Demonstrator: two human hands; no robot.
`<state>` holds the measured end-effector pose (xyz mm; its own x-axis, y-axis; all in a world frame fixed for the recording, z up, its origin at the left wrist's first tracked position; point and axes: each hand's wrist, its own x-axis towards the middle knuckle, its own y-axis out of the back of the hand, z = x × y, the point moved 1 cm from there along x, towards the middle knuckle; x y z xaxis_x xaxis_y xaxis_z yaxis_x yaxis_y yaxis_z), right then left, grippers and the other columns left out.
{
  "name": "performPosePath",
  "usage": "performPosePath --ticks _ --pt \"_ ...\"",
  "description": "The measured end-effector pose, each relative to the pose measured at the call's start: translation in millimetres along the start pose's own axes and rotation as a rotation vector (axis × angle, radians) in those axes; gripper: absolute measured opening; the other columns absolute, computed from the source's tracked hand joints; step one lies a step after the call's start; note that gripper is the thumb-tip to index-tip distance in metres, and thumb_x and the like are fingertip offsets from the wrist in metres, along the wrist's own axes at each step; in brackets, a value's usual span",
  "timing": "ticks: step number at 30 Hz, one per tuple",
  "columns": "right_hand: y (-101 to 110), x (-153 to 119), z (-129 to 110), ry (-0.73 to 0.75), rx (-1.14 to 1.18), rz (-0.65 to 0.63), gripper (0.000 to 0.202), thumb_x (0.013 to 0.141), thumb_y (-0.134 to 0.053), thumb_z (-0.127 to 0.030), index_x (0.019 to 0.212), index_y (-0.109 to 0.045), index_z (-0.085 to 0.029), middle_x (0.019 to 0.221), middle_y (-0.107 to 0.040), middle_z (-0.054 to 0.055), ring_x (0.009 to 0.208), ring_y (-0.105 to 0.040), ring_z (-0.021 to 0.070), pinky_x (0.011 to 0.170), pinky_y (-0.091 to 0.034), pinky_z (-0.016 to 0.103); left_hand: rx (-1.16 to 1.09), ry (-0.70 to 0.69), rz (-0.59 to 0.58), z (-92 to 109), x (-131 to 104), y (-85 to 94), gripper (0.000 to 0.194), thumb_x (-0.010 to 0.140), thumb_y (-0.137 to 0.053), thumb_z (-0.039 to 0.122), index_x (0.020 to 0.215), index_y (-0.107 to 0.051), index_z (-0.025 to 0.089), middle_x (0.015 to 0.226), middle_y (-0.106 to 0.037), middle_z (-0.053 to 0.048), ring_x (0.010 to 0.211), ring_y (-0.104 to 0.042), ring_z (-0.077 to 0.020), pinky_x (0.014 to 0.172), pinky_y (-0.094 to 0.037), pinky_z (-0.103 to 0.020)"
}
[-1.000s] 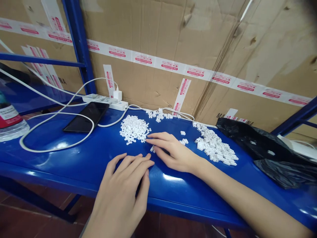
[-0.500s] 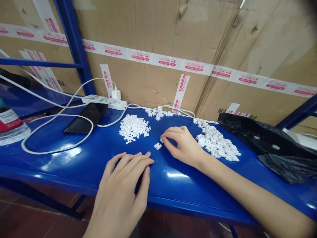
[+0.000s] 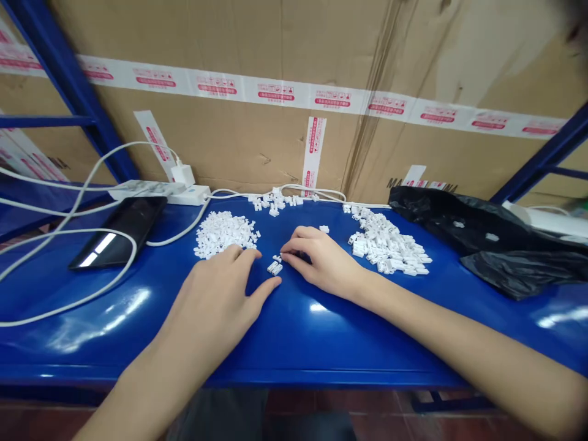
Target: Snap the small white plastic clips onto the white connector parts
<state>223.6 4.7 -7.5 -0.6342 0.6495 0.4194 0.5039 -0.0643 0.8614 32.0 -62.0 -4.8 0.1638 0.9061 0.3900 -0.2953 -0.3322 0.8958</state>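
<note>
On the blue tabletop, a few small white plastic pieces (image 3: 274,268) lie between my two hands. My right hand (image 3: 319,257) has thumb and fingertips pinched together at a small white plastic piece (image 3: 277,258), just beside them. My left hand (image 3: 225,285) is open, its thumb and forefinger spread apart on the near left side of these pieces. Its fingers partly cover the front of a heap of tiny white plastic parts (image 3: 225,231). Beyond my right wrist lies a larger pile of white rectangular plastic pieces (image 3: 390,245). A single white piece (image 3: 324,229) sits just behind my right hand.
More white pieces (image 3: 275,201) lie along the back by a white cable. A black phone or tablet (image 3: 122,231), a power strip (image 3: 188,195) and looping cables occupy the left. A black plastic bag (image 3: 459,226) lies at right. Large cardboard boxes (image 3: 229,141) stand behind.
My left hand has moved forward to the small pieces, and its thumb and forefinger have spread apart. My right hand stays pinched by the pieces. The view has shifted; the bottle has left it.
</note>
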Motion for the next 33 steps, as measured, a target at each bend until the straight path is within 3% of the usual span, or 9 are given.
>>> performPosePath --ticks 5,8,15,20,25,30,33 --pt "-0.6 -1.8 -1.2 -0.047 -0.026 0.005 0.013 0.099 -0.057 -0.014 0.092 -0.067 -0.014 0.095 -0.063 0.006 0.089 -0.058 0.0191 0.081 -0.045 0.034 0.068 -0.162 -0.118 0.0 29.7 -2.1 0.022 0.099 -0.05 0.033 0.092 -0.067 0.019 0.094 -0.065 -0.006 0.087 -0.064 -0.0242 0.073 -0.047 -0.035" --pt "2.8 -4.5 -1.8 -0.097 -0.027 0.008 0.012 0.098 -0.056 -0.01 0.092 -0.066 -0.013 0.095 -0.063 0.008 0.088 -0.058 0.0197 0.08 -0.046 0.034 0.07 -0.248 -0.105 3.7 38.6 -8.1 0.017 0.098 -0.049 0.026 0.092 -0.063 0.018 0.093 -0.064 -0.005 0.086 -0.063 -0.0227 0.073 -0.046 -0.034" --pt "18.2 -3.6 10.1 -0.221 -0.083 -0.025 0.014 0.096 -0.057 -0.007 0.086 -0.063 -0.014 0.092 -0.064 0.009 0.082 -0.06 0.0204 0.075 -0.049 0.034 0.047 -0.379 -0.003 8.7 54.3 -27.0 0.018 0.099 -0.046 0.029 0.091 -0.061 0.022 0.092 -0.065 -0.003 0.083 -0.061 -0.0219 0.066 -0.043 -0.035" --pt "17.8 -6.1 4.5 -0.196 0.039 -0.026 0.013 0.099 -0.056 -0.013 0.089 -0.063 -0.017 0.091 -0.065 0.007 0.081 -0.062 0.0193 0.073 -0.051 0.032 0.11 -0.453 0.09 2.6 54.1 -28.1 0.023 0.096 -0.053 0.041 0.089 -0.063 0.022 0.085 -0.064 -0.006 0.082 -0.06 -0.026 0.062 -0.043 -0.037" --pt "17.5 -8.5 6.9 -0.166 0.128 -0.037 0.015 0.101 -0.053 -0.015 0.095 -0.066 -0.019 0.095 -0.066 0.006 0.084 -0.063 0.0189 0.076 -0.053 0.032 -0.016 -0.476 0.038 -7.9 47.7 -24.5 0.019 0.099 -0.051 0.033 0.092 -0.065 0.023 0.091 -0.066 -0.004 0.085 -0.063 -0.024 0.065 -0.049 -0.036" --pt "27.5 -4.7 30.0 -0.206 0.03 -0.013 0.014 0.1 -0.053 -0.013 0.096 -0.065 -0.018 0.098 -0.066 0.005 0.085 -0.063 0.0177 0.078 -0.052 0.032 -0.176 -0.453 -0.017 -15.8 46.7 -27.6 0.02 0.101 -0.049 0.031 0.108 -0.068 0.029 0.11 -0.068 -0.002 0.095 -0.068 -0.0209 0.068 -0.055 -0.031" --pt "29.8 -4.1 29.9 -0.203 -0.029 0.058 0.016 0.102 -0.049 -0.015 0.099 -0.064 -0.018 0.099 -0.066 0.007 0.086 -0.063 0.0188 0.079 -0.052 0.034 -0.222 -0.482 -0.043 -18.0 48.5 -30.8 0.021 0.101 -0.05 0.031 0.11 -0.069 0.03 0.11 -0.069 -0.002 0.093 -0.069 -0.0192 0.067 -0.056 -0.028"
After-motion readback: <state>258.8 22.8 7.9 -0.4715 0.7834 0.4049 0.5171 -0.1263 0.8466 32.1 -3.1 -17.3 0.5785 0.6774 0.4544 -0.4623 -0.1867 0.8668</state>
